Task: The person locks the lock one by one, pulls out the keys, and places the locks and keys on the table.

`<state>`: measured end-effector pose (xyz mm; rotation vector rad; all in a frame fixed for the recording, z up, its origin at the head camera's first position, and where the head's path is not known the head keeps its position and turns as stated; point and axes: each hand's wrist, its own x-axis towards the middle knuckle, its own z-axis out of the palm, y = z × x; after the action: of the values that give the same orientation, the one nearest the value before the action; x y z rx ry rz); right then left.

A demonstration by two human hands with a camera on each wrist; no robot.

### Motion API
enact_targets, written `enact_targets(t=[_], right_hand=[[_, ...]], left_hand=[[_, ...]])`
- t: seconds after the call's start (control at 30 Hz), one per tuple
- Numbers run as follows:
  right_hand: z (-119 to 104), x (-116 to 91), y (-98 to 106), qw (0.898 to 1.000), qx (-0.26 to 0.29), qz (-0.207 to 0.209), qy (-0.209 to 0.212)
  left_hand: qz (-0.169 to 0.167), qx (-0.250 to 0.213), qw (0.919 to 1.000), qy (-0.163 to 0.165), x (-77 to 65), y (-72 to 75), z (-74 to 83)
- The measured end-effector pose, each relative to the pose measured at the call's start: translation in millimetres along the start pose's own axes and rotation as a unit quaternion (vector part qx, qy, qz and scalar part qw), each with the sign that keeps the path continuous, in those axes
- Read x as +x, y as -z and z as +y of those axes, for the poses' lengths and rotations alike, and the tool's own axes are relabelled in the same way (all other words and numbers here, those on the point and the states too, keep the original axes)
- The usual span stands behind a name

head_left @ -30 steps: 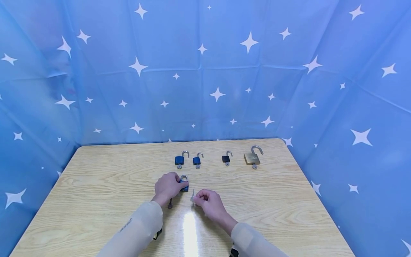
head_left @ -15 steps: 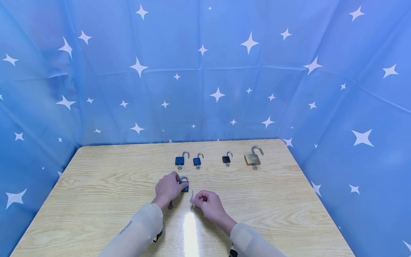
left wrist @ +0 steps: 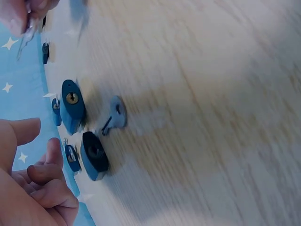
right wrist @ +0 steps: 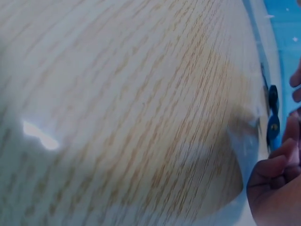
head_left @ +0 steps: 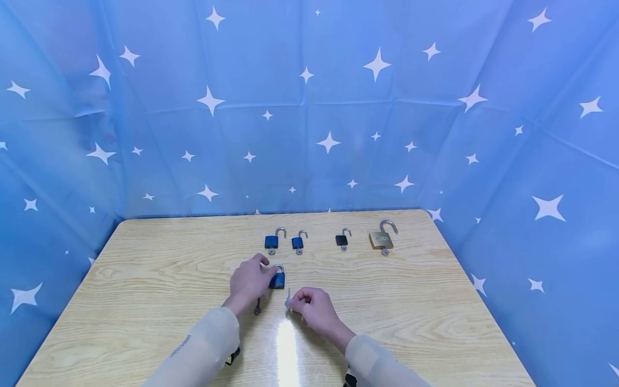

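A blue padlock (head_left: 277, 280) with its shackle closed lies mid-table; its brass keyhole faces the left wrist camera. My left hand (head_left: 249, 279) is right beside it, thumb and fingers spread apart with nothing between them. A second, dark-ended padlock (left wrist: 95, 156) lies next to the blue one in the left wrist view, hidden under the left hand in the head view. On the table near both padlocks lies a loose key (left wrist: 116, 114). My right hand (head_left: 314, 307) pinches a small silvery key (head_left: 288, 299) between thumb and forefinger, just right of the blue padlock.
Along the back of the wooden table (head_left: 435, 322) stand opened padlocks with keys in them: a blue one (head_left: 271, 242), a smaller blue one (head_left: 297, 243), a black one (head_left: 342, 240) and a large brass one (head_left: 381, 240). A star-patterned blue curtain (head_left: 290, 123) hangs behind.
My left hand has let go of the blue padlock and shifted slightly left, uncovering more of it. The right hand with the key has edged slightly left.
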<state>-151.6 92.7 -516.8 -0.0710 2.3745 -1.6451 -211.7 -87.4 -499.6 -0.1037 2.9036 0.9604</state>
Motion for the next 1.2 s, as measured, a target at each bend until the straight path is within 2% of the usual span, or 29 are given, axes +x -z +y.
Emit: enact_targets(t=[0.2, 0.47, 0.77, 1.2], right_hand=[[0, 2, -2, 0.999, -0.033, 0.0, 0.012], [-5, 3, -5, 0.997, -0.074, -0.006, 0.012], [-14, 6, -11, 0.989, -0.149, 0.003, -0.008], [-13, 12, -15, 0.977, -0.209, 0.017, -0.029]], left_hand=[[0.01, -0.019, 0.9997, 0.014, -3.1, 8.8, -8.5], [0.018, -0.037, 0.9991, 0.015, -7.0, 16.2, -18.5], [0.024, -0.044, 0.9986, 0.017, -9.1, 18.0, -20.8], [0.027, -0.054, 0.998, 0.019, -10.4, 19.1, -23.8]])
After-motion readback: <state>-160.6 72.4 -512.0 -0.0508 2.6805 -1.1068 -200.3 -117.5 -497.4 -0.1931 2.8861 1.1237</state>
